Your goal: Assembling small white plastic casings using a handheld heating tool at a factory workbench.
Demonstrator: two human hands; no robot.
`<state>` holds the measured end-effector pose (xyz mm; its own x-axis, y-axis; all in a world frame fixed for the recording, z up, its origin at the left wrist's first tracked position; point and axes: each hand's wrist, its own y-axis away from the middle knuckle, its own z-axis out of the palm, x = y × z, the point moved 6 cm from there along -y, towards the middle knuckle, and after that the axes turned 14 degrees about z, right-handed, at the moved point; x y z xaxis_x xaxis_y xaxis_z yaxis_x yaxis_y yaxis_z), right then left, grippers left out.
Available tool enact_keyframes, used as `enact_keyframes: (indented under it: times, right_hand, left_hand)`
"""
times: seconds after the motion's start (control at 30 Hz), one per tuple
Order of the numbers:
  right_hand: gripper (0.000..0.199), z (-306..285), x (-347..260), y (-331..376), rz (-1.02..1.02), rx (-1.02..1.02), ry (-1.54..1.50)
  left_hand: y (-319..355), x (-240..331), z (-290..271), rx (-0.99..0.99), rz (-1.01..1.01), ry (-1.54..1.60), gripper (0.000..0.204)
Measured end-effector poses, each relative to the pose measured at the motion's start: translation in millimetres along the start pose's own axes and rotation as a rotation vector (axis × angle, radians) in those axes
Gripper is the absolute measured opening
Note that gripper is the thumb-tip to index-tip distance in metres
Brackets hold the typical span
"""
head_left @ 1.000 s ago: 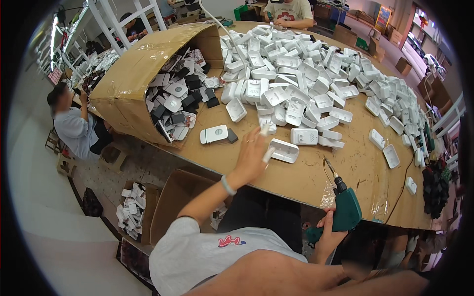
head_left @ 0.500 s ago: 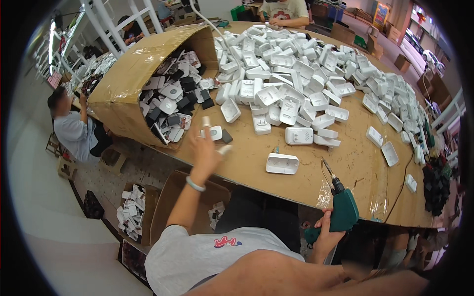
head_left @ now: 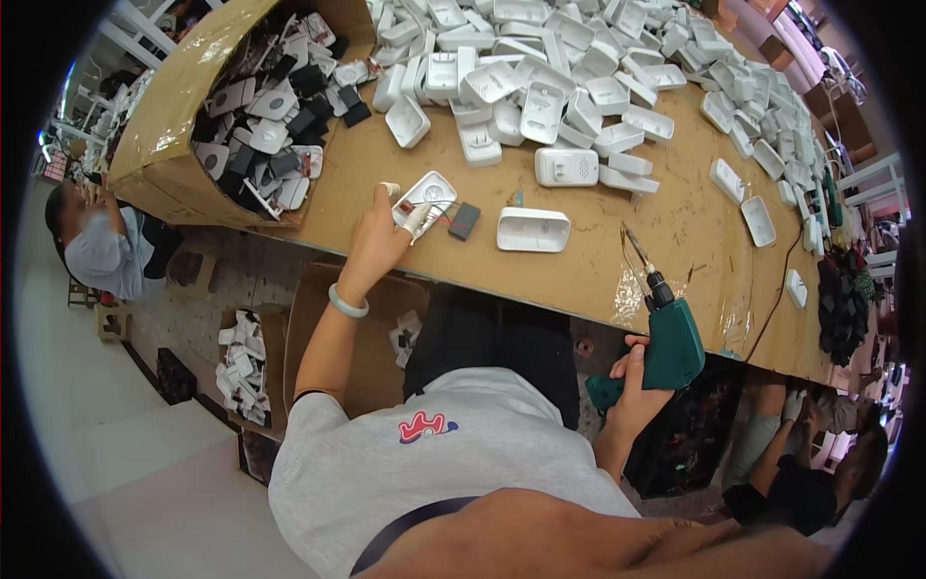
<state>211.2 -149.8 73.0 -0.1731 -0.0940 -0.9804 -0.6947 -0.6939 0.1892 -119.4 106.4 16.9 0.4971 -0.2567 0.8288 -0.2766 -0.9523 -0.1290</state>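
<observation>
Head view, looking down on a brown paper-covered workbench. The left hand, wearing a pale bangle at the wrist, reaches forward to about 11 o'clock and grips a white plastic housing between thumb and fingers; thin wires run from this housing to a small dark module lying on the bench just beside it, at its 3 o'clock. A second white housing lies flat on the bench farther along at 3 o'clock, apart from the hand. The right hand is held low at about 4 o'clock, below the bench edge, closed around the handle of a green electric screwdriver whose bit points up toward 11 o'clock over the bench edge. A heap of white housings covers the bench at 12 to 2 o'clock. A tipped cardboard box at 10 o'clock spills black and white parts. A seated person is at 9 o'clock, off the bench.
</observation>
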Motion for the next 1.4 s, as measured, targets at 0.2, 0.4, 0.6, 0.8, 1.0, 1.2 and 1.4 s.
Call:
enact_keyframes:
  times: [0.2,0.4,0.6,0.8,1.0,1.2,1.4]
  right_hand:
    - [0.014,6.8,2.3,-3.5,0.016,0.0,-0.031]
    - [0.019,14.4,-0.7,0.6,0.025,-0.036,0.003]
    - [0.019,6.7,1.3,2.9,0.034,0.0,-0.028]
    - [0.022,7.4,7.2,5.6,0.112,-0.039,-0.038]
    - [0.026,13.7,28.1,4.6,0.223,-0.164,0.045]
    - [0.02,13.5,33.2,4.0,0.23,-0.14,0.079]
    - [0.023,13.0,40.9,1.7,0.23,-0.18,0.074]
  left_hand:
    - [22.4,81.9,-15.7,0.166,0.52,-0.686,0.05]
    - [13.3,74.0,7.9,-0.053,0.835,-0.678,0.03]
    - [7.4,67.4,7.5,-0.041,0.798,-0.654,0.02]
    - [32.0,74.6,14.8,0.178,0.32,-0.006,0.011]
    - [47.3,102.6,75.1,0.017,0.461,-0.174,0.008]
    - [37.2,124.5,107.9,-0.041,0.575,-0.353,0.013]
    - [31.7,125.1,121.3,-0.076,0.556,-0.413,0.014]
